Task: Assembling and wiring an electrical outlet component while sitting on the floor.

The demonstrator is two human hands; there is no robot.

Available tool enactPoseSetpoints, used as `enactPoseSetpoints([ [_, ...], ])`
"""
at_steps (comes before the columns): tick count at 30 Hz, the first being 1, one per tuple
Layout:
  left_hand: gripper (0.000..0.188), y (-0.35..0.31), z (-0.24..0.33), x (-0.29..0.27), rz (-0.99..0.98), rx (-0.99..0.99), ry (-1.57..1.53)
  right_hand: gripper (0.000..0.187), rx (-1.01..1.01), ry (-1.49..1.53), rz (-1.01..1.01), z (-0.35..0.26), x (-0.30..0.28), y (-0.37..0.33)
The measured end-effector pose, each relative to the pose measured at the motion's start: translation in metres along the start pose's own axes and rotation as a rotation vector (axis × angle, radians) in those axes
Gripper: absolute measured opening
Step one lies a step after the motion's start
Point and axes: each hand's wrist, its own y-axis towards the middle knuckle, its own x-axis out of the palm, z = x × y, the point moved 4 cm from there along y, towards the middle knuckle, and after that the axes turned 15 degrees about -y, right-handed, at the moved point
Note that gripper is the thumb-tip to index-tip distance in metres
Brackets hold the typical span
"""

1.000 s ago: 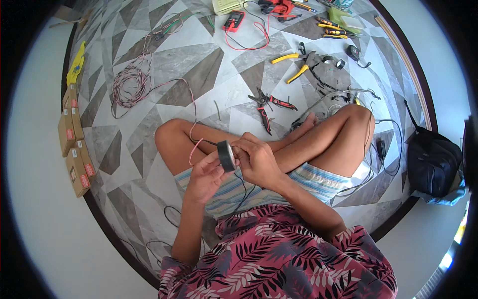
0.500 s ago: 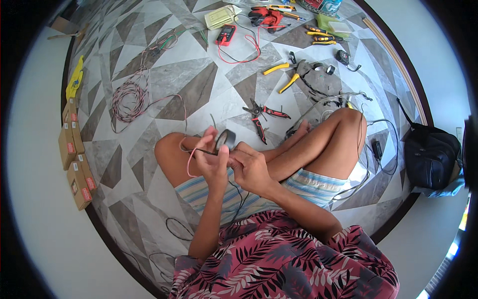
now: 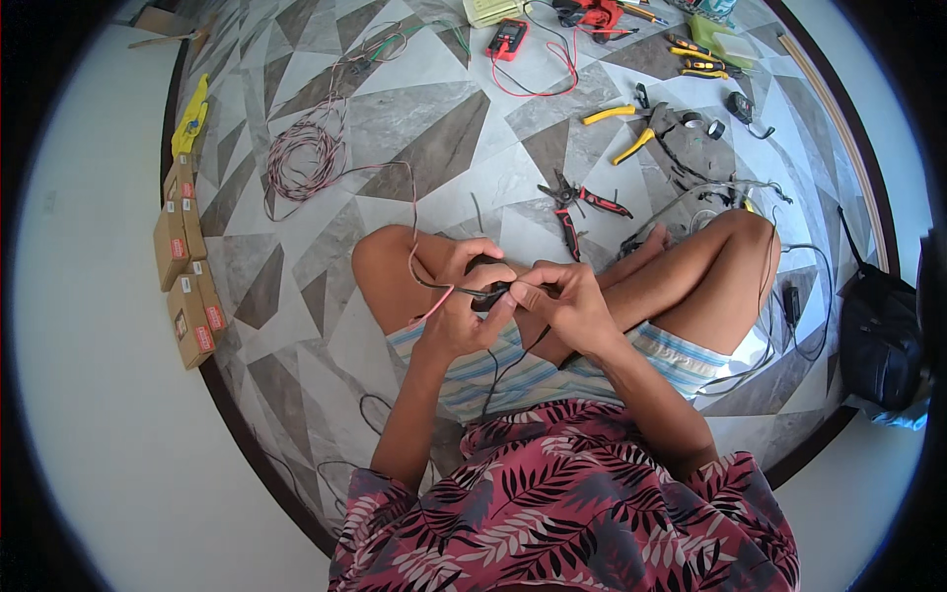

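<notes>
Left hand [image 3: 460,316] and right hand [image 3: 569,302] met over the striped shorts [image 3: 686,357], fingertips almost touching; the left had its fingers curled round a roll of black tape [image 3: 487,300], half hidden among them, and the right was pinching the dark wire [image 3: 469,291] close beside it, though whether the tape's loose edge was caught in that pinch too, I could not tell; on the far side the wire led over the left leg [image 3: 387,281] toward the coil [image 3: 306,168] on the floor, a pink strand [image 3: 431,307] stuck out beside the left hand, and a black cord [image 3: 494,370] trailed down over the lap. With tape and wire so close, I judged it best to hold the wire straight and taut between the two hands, draw the tape snug, lap each turn over the last and mind the pink strand; a slack turn would likely pucker or lift. Both elbows were bent and wide; the left forearm [image 3: 407,414] rose steeply, the right forearm [image 3: 651,385] slanted inward; the right hand showed its back, its thumb pointing across at the left one.
</notes>
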Motion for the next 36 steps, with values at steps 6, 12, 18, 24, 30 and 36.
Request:
enactPoseSetpoints([
  [6,0.023,-0.008,0.009,-0.001,-0.012,-0.067,0.164,0.012,0.107,0.102,0.149,0.011,0.014,-0.004],
  [12,0.040,-0.047,-0.006,-0.011,0.185,-0.838,-0.633,0.008,-0.043,-0.109,0.326,0.014,0.013,0.004],
  [18,0.057,-0.060,-0.022,0.012,0.270,-0.504,-0.945,0.006,-0.113,-0.146,0.264,0.016,0.011,0.004],
  [24,0.066,-0.032,-0.040,0.034,0.403,-0.299,-1.157,0.003,-0.273,-0.130,0.271,-0.003,0.014,0.001],
  [30,0.058,-0.016,-0.020,0.027,0.741,-0.326,-0.347,0.004,-0.198,-0.182,0.293,-0.003,0.014,-0.007],
  [36,0.059,-0.011,-0.006,0.005,0.163,-0.104,-0.336,0.008,-0.103,-0.033,0.131,-0.006,0.003,-0.005],
])
